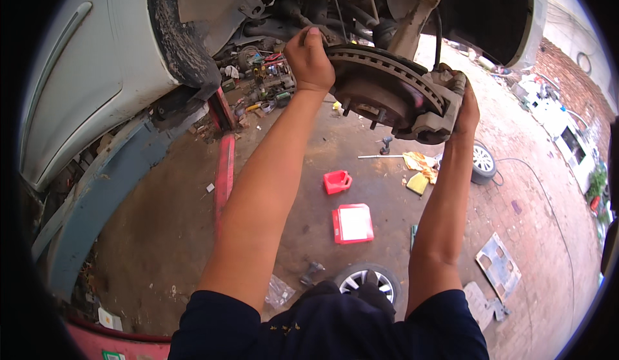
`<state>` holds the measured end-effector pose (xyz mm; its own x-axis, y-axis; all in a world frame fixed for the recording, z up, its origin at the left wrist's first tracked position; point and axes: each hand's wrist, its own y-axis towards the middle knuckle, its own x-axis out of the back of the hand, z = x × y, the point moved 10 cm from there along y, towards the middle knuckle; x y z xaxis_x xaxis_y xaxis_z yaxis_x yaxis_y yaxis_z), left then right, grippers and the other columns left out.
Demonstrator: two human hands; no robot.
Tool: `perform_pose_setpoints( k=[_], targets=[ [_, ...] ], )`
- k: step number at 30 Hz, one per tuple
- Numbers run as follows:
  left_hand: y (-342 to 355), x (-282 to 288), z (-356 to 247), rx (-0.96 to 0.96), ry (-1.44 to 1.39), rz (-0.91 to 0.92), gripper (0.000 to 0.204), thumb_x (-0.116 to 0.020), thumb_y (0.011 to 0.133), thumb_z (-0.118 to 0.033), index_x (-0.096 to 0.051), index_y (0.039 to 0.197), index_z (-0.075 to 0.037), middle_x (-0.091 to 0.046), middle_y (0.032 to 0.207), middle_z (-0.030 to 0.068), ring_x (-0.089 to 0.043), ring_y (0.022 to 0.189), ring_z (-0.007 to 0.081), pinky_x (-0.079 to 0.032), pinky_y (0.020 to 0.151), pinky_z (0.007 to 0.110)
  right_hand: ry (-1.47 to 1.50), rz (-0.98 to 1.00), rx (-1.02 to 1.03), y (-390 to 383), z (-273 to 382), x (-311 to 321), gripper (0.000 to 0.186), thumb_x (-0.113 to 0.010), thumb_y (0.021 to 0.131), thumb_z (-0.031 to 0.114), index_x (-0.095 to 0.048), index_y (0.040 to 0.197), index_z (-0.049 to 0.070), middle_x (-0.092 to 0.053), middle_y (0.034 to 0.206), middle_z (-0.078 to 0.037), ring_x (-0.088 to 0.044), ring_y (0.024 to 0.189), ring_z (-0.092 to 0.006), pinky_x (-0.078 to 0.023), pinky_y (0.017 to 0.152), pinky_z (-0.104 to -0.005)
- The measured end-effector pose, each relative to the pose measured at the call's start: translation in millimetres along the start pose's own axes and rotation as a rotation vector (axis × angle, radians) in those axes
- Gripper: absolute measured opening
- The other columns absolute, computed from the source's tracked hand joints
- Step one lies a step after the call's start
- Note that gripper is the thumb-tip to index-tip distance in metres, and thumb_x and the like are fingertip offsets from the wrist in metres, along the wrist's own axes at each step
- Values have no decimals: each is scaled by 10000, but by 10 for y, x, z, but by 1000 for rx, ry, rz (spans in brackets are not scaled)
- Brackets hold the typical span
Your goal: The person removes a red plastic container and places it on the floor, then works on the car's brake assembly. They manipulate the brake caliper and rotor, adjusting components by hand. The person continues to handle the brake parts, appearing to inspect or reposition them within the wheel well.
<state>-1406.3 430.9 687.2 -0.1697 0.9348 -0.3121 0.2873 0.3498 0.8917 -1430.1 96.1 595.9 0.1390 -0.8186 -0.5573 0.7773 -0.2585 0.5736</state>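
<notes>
Under the wheel arch of a raised vehicle, I have both hands at a rusty brake disc [377, 79] with bare wheel studs. My left hand [311, 62] is closed at the disc's left edge, its thumb up; the fingers behind are partly hidden. Around the outer side of the brake caliper [438, 116], at the disc's right edge, wraps my right hand [469, 105], with most of its fingers out of sight. A strut [416, 18] rises above the disc, and suspension arms run behind it.
A blue lift post [106, 192] and a red lift arm [225, 166] stand left. On the floor below lie a red container [336, 181], a red-and-white box [353, 223], a cordless drill [385, 145] and a wheel [366, 282]. Another wheel [482, 162] lies right, near a hose.
</notes>
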Motion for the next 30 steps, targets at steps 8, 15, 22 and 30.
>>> perform_pose_setpoints(
  k=[8,15,22,30],
  targets=[
    [97,-52,-24,3,-126,23,389,-475,972,-253,-560,740,49,-584,679,64,-506,683,164,-415,669,324,-32,-77,103,59,-62,345,456,-368,1080,232,-569,1369,-58,-696,1172,-216,-715,1045,-314,-617,919,-435],
    [26,-72,130,111,-165,72,375,-463,974,-265,-563,806,56,-596,780,73,-521,778,168,-411,750,304,-84,-127,116,-146,142,127,447,-371,958,171,-539,1306,-52,-631,1357,-223,-652,1162,-292,-535,1016,-402],
    [-15,3,318,222,-291,55,347,-442,973,-283,-528,787,-3,-549,766,69,-519,752,187,-415,750,323,-59,-109,58,-133,112,57,374,-446,998,153,-544,1295,-53,-631,1355,-216,-635,1172,-273,-510,1025,-375],
    [29,33,261,231,-416,146,376,-414,970,-350,-442,744,-50,-439,742,85,-455,771,227,-384,781,367,-61,15,-12,-190,14,49,397,-497,1011,144,-504,1365,-36,-621,1351,-145,-584,1190,-173,-432,1011,-274]
  ],
)
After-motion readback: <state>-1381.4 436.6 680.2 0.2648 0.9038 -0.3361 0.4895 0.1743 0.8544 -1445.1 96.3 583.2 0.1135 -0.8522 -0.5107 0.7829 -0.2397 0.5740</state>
